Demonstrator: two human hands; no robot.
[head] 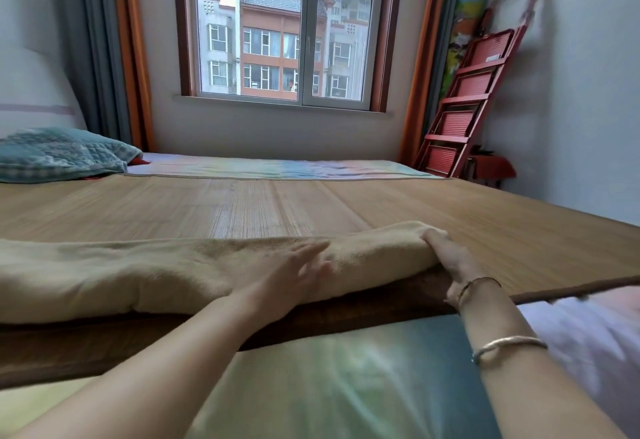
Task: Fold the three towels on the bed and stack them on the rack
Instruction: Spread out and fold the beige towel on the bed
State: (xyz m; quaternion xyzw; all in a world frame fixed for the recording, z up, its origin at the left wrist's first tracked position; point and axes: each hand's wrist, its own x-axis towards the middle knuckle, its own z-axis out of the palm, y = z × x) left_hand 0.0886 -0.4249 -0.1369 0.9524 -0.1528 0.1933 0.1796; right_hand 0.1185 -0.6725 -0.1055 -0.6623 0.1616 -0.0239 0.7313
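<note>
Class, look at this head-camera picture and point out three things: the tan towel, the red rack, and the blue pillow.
tan towel (145, 265): head view, on its flat middle.
red rack (474, 85): head view, on a slatted shelf panel.
blue pillow (59, 154): head view, on its quilted top.

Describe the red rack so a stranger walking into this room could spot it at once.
Start at the big window in the far wall and move right past the orange curtain into the corner. There the red rack leans tilted against the pale right wall, beyond the bed's far corner. Its ladder-like tiers of slatted red panels set it apart from the colourful rolled mat standing behind it.
</note>
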